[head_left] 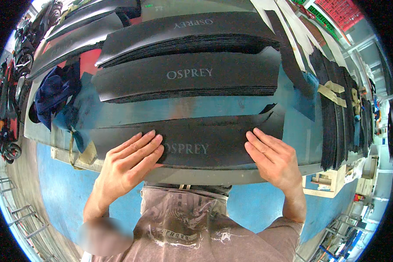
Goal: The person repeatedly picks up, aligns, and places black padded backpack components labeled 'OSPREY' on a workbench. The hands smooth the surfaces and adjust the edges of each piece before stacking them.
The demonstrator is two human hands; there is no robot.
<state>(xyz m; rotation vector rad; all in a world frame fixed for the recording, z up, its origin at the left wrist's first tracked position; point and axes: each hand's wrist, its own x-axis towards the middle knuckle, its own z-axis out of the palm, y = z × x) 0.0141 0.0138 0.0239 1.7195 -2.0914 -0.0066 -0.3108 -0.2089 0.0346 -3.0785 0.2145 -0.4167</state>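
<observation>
A long black sheet [222,131] with pale printing lies along the near edge of the table, directly before me. My left hand [135,159] rests flat on its left part, fingers stretched out. On the right part my right hand [270,157] lies the same way, its fingertips on the sheet and its thumb mostly hidden. Neither hand grips anything. At the sheet's upper right a corner or flap stands up a little. Behind it is a stack of similar black sheets [148,78], with another black stack [161,37] farther back.
Dark blue cloth [59,91] is bunched on the table's left side. More black sheets [76,37] lie at the far left. Dark strips [334,118] tied with tan bands hang along the right edge. A wooden crate [329,181] stands below at the right, on the blue floor [249,205].
</observation>
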